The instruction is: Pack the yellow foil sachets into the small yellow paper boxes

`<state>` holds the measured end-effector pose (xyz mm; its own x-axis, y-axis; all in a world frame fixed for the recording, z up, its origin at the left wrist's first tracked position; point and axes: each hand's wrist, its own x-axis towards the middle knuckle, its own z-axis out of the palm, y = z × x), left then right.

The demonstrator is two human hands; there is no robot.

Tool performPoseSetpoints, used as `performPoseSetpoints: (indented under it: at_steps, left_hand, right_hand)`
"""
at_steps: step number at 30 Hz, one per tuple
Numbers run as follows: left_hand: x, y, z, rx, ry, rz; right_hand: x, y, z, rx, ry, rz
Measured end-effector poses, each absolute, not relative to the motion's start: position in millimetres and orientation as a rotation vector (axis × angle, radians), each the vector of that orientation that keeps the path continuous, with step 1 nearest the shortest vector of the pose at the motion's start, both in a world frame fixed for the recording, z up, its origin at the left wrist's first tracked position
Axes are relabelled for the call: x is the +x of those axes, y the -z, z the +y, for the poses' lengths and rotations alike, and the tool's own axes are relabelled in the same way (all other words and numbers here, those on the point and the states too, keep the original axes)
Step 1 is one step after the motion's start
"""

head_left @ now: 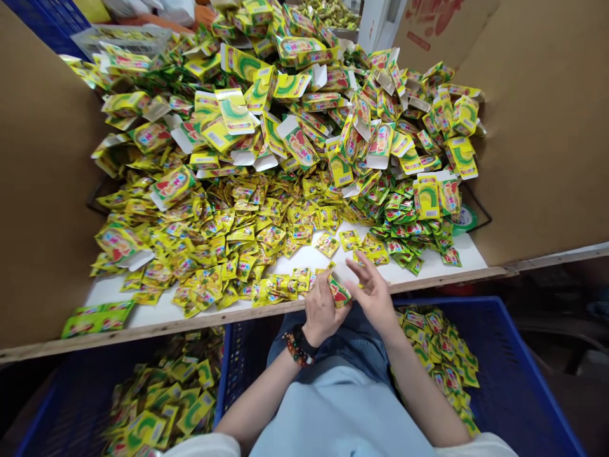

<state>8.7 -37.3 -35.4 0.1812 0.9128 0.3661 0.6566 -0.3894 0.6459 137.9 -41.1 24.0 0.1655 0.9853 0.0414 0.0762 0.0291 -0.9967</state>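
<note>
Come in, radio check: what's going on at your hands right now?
Left hand pinching a yellow foil sachet. Right hand open beside it. Loose sachets heaped just ahead.

Sachet (339, 293) between the hands, partly hidden behind the left hand (321, 312). Print on the heaped sachets (228, 241) too small to read from here. Blue crate (516, 355) cut off by the lower edge.
</note>
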Motion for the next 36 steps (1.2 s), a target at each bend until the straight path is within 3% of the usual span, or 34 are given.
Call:
performPoseSetpoints:
  at_steps: [3, 6, 12, 18, 25, 36]
  left_hand:
    - [9, 38, -38, 2.123, -1.024, 1.426]
    - [8, 44, -38, 2.172, -1.081, 1.369]
    - [5, 54, -35, 2.256, -1.204, 1.213]
    - [9, 47, -34, 2.213, -1.086, 1.325]
    - [11, 37, -32, 2.235, -1.079, 1.358]
    - [7, 49, -33, 2.095, -1.123, 1.298]
  right_hand:
    - [135, -15, -36, -1.265, -1.288, -1.024]
    - [133, -11, -37, -1.244, -1.327, -1.006]
    - [132, -14, -48, -1.226, -1.233, -1.189]
    - [135, -16, -47, -1.18, -1.046, -1.403]
    - [122, -10, -48, -1.331, -0.935, -1.229]
    - [130, 0, -49, -1.068, -0.631, -1.707]
